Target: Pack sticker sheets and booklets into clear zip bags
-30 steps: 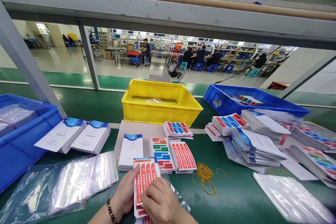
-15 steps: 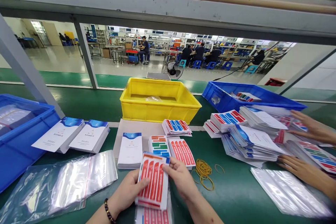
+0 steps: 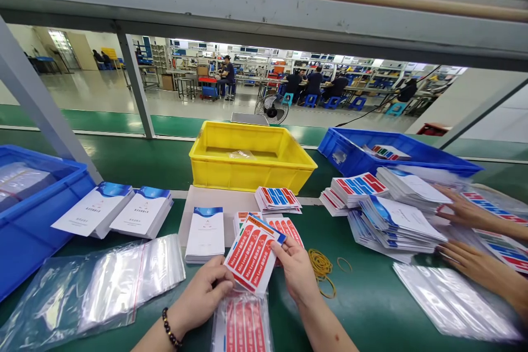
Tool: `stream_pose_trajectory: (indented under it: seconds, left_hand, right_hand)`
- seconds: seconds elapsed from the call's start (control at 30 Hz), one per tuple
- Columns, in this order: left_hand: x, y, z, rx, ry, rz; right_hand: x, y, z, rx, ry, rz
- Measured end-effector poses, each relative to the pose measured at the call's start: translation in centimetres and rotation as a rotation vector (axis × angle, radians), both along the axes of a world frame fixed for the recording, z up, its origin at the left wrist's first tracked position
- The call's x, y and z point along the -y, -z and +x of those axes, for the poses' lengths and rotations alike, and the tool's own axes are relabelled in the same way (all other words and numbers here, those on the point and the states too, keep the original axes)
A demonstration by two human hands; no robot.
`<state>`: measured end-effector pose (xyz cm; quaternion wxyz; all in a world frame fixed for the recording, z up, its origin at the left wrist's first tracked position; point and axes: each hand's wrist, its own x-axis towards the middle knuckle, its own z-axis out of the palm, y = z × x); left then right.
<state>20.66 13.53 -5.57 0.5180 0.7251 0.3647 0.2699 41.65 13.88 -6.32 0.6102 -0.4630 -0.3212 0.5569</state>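
Note:
In front of me, a small set of label sheets [image 3: 252, 257], red strips on top and blue and orange edges showing behind, is tilted between my two hands. My right hand [image 3: 293, 267] pinches the upper right edge with the thumb on top. My left hand [image 3: 209, 292], below a beaded bracelet, has its fingers closed at the lower left corner. Just under them lies a clear bag [image 3: 241, 325] with red label sheets inside. Beyond the hands are a stack of white booklets [image 3: 205, 235], blue-striped label sheets [image 3: 279, 199] and more red label sheets [image 3: 291, 226], partly covered.
A yellow bin [image 3: 252, 171] stands behind the stacks. Rubber bands [image 3: 320, 265] lie right of my hands. Clear bags [image 3: 124, 280] and booklets [image 3: 142, 212] are at left beside a blue bin [image 3: 41, 220]. Another person's hands [image 3: 466, 253] work among piles at right.
The held label sheets have risen off the bag and turned clockwise, showing the red strips fully. My left hand has slid to their lower corner. The other person's far hand has moved left.

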Motion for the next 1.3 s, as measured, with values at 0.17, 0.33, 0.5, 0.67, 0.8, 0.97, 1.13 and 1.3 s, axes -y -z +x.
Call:
stream_pose_trajectory:
  seconds: [0.17, 0.33, 0.5, 0.67, 0.8, 0.97, 1.13, 1.3]
  left_hand:
    - [0.0, 0.3, 0.2, 0.131, -0.061, -0.083]
    - [0.1, 1.3, 0.6, 0.224, -0.137, -0.125]
    - [0.1, 1.5, 0.6, 0.233, -0.237, -0.107]
    - [0.1, 1.6, 0.8, 0.278, -0.27, -0.132]
    - [0.2, 1.9, 1.0, 0.359, -0.243, -0.421]
    - [0.2, 2.0, 1.2, 0.314, -0.294, -0.489]
    - [0.2, 1.7, 1.1, 0.246, -0.308, -0.39]
    - [0.5, 0.8, 1.5, 0.193, -0.309, -0.371]
  right_hand:
    - [0.4, 0.0, -0.5, 0.044, -0.151, 0.031]
    - [0.9, 0.2, -1.4, 0.111, -0.253, 0.029]
    - [1.0, -0.2, -1.2, 0.573, -0.443, 0.177]
    - [1.4, -0.4, -1.4, 0.593, -0.615, 0.167]
    - [1.5, -0.3, -1.7, 0.488, -0.526, 0.078]
    - [1.5, -0.2, -1.9, 0.381, -0.46, -0.001]
    - [1.4, -0.5, -2.2, 0.468, -0.464, -0.003]
    - [1.5, -0.5, -2.7, 0.595, -0.425, 0.097]
